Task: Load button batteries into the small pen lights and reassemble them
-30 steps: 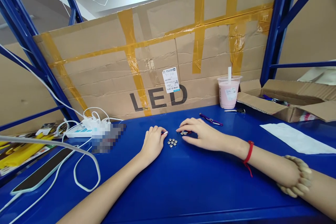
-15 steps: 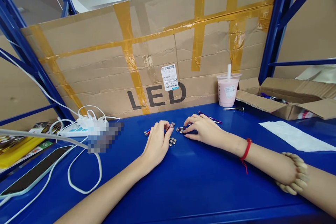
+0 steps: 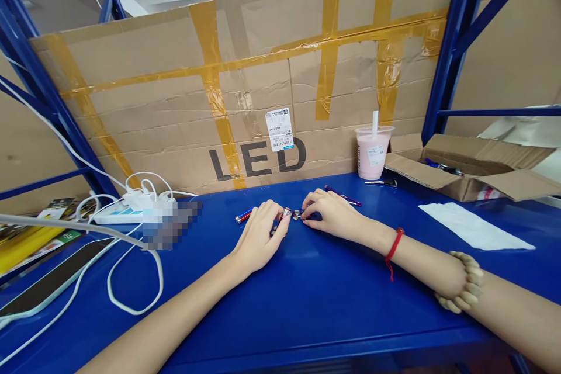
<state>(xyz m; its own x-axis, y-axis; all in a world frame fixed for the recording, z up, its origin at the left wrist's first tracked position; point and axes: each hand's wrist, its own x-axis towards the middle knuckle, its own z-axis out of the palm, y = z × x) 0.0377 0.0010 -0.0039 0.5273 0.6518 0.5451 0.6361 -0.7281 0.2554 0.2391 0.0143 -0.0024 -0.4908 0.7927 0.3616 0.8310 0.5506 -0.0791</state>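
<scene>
One red pen point(image 3: 243, 215) in closed grip of left hand point(image 3: 262, 236); right hand point(image 3: 335, 217) at silver cells point(image 3: 298, 216), grip unclear.

Centre frame, a red-and-blue slim metal pen torch point(image 3: 244, 215) lies on a glossy blue metal bench top point(image 3: 307, 304), with a brown cardboard sheet point(image 3: 153, 128) above it crossed by yellow tape stripes.

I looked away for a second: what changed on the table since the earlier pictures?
The left hand turned its red tube to point at the right hand, which moved closer, pinching silver pieces at its tip. Cup, purple pen and box stayed.
</scene>
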